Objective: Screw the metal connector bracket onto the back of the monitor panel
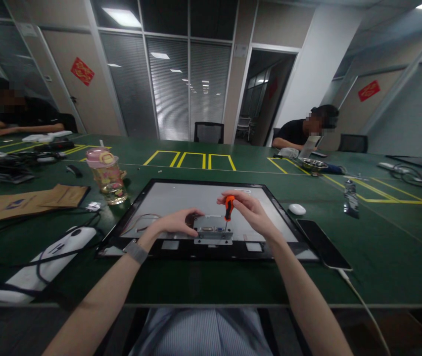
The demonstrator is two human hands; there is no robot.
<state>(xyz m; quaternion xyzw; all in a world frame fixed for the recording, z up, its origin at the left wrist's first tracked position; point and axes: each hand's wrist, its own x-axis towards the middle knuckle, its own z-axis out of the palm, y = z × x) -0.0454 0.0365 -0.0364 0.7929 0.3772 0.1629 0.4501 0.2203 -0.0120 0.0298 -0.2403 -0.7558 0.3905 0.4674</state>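
A flat display panel with a black frame lies on the table, its pale grey back facing up. Near its front edge sits a metal bracket with connector ports and a circuit board behind it. My left hand curves around the bracket's left end, thumb in front and fingers at the back. In my right hand is an orange and black screwdriver, held nearly upright by the handle. Its shaft points down at the right part of the bracket; the tip's exact contact is hard to see. Thin wires lie left of the board.
Left of the panel stand a pink-lidded bottle, a paper bag and a white power strip with black cables. To the right lie a phone on a cable and a white case. Two people sit across the table.
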